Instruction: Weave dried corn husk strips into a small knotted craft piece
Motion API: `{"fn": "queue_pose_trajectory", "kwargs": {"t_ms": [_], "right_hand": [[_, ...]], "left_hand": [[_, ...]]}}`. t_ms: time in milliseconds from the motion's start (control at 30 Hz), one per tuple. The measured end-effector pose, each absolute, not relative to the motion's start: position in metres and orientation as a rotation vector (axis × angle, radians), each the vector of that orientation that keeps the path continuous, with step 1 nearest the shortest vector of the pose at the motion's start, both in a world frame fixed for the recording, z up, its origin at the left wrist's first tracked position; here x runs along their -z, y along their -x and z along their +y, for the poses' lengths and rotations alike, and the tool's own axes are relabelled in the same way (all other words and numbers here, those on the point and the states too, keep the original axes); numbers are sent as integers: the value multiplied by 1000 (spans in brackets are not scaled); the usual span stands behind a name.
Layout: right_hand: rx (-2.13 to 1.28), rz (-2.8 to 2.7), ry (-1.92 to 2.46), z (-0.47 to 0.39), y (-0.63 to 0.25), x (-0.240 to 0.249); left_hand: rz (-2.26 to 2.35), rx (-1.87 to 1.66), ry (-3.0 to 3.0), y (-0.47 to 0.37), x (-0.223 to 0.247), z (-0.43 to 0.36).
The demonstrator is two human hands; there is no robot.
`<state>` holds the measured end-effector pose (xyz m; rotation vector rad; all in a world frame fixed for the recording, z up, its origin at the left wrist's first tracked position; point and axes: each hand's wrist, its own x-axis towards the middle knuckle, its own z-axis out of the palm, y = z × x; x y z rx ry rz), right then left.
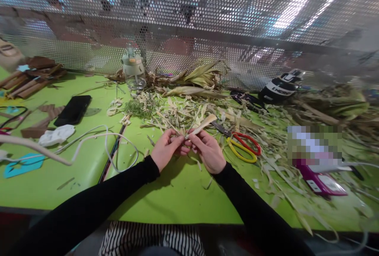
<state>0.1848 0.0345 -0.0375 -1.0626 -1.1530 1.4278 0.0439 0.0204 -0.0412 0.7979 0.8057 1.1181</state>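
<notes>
Both hands meet over the middle of the green table, fingertips nearly together. My left hand [168, 149] pinches the thin ends of dry corn husk strips. Between the thumb and fingers of my right hand [211, 154] is a pale corn husk strip [205, 124], its wide end slanting up to the right. Where the strips come together, the fingers partly hide them. Just beyond the hands spreads a pile of shredded husk [177, 112]. Scissors [245, 146] with red and yellow handles lie right of my right hand, blades toward the pile.
A clear bottle [134, 72] and a black bottle [278, 88] stand near the perforated metal screen [189, 15]. To the left are a black phone [73, 110], a white cable [107, 145] and brown rolls [28, 80]. A purple power strip [321, 181] lies right among husk scraps.
</notes>
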Motion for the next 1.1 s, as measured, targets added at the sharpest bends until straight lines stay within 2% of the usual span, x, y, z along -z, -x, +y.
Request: {"fn": "queue_pose_trajectory", "kwargs": {"t_ms": [233,600,700,967,1100], "right_hand": [[-1314,-1328,1119,35,-187,37],[-885,-1648,1295,28,-189,26],[-948,-1600,1276,29,-188,27],[-1411,-1129,1182,34,-185,34],[-1388,-1138,1162,33,-187,35]], "left_hand": [[826,-1112,-769,-43,41,21],[865,-1056,-707,-43,47,22],[849,-1058,-687,-43,44,21],[750,-1150,-633,-43,44,20],[735,-1107,-615,-44,42,20]]}}
